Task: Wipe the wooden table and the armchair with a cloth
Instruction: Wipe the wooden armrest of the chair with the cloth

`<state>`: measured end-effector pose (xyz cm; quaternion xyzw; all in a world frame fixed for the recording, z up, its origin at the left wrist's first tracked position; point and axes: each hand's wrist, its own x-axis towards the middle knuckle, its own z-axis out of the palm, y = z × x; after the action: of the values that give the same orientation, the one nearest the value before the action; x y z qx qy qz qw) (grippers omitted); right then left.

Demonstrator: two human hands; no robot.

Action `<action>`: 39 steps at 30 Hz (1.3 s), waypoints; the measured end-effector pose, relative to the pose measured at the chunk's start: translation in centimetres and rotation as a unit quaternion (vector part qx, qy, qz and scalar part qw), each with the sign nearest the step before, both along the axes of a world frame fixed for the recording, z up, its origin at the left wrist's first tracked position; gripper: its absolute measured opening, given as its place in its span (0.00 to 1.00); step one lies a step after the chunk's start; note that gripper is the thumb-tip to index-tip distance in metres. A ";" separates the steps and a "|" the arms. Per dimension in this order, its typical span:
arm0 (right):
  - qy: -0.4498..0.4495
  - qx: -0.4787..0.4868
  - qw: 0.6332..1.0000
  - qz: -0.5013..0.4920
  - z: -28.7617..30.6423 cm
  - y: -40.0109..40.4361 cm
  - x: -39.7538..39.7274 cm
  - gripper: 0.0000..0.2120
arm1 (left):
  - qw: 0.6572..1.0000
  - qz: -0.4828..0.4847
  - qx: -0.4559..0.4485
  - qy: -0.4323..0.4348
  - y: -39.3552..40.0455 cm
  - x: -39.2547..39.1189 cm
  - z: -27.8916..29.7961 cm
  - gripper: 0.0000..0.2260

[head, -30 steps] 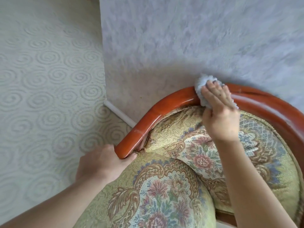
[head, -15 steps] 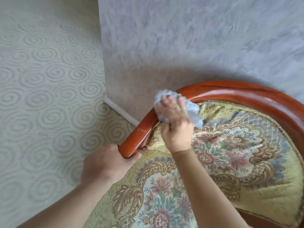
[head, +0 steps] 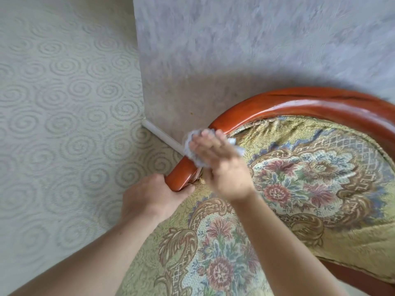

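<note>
Head view: right hand (head: 222, 165) presses a bunched cloth (head: 193, 149) flat-fingered onto the armchair's wooden rail (head: 299, 103), near its lower end; left hand (head: 149, 197) grips that end. Best to maintain firm pressure and follow the curve.

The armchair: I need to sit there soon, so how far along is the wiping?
Done: can't tell; the upper wooden rail shines, nothing more. In hand: the right hand presses the cloth on the rail's lower left stretch, while the left hand grips its end. Left: possibly the floral upholstery; the wooden table isn't in view.
</note>
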<state>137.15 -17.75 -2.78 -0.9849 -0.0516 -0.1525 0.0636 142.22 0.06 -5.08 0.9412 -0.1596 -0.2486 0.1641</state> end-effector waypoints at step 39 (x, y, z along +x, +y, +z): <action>-0.204 0.063 0.885 -0.413 5.7 -8.3 0.9 0.32 | 0.998 -0.001 0.019 -0.063 0.0 -0.5 -0.3 0.30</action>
<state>138.10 -26.07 2.90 -0.8579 0.3580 -0.3658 0.0452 141.76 0.10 -5.38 0.9577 -0.1659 -0.1918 0.1360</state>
